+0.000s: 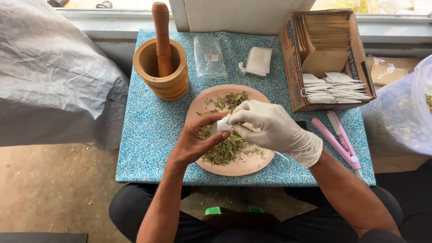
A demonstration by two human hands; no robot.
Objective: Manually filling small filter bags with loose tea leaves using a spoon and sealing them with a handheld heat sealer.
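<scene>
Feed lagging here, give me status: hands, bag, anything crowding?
Left hand bare, right hand gloved, both pinching small white bag over pink plate of dried leaves. Nothing crowding.

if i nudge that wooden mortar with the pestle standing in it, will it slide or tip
The wooden mortar looks thick-walled and squat, so it is probably heavy and would likely slide on the blue cloth rather than tip. The tall pestle leans loose inside and may well swing or rattle.

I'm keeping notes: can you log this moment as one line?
left hand: bare, holds small white bag | right hand: gloved, at bag | below: pink plate of dried leaves
</scene>
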